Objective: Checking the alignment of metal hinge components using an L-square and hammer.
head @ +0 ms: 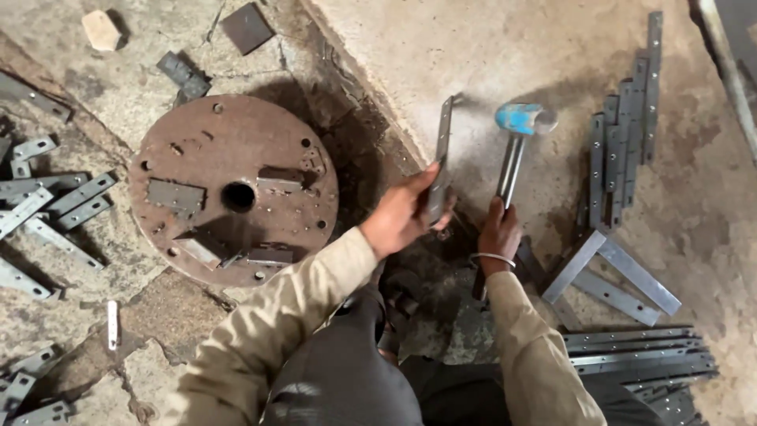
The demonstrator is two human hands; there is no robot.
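Observation:
My left hand (404, 213) grips a flat grey metal strip (443, 150) and holds it upright on the concrete floor. Just to its right, my right hand (498, 233) is closed around the metal handle of a hammer (516, 138) with a blue head, raised beside the strip's top end. A thin bangle circles my right wrist. Both sleeves are tan.
A rusty round steel plate (233, 189) with a centre hole and welded blocks lies to the left. Punched metal strips lie in piles at the left (55, 209), upper right (627, 126) and lower right (639, 351). Angled bars (611, 272) rest near my right hand.

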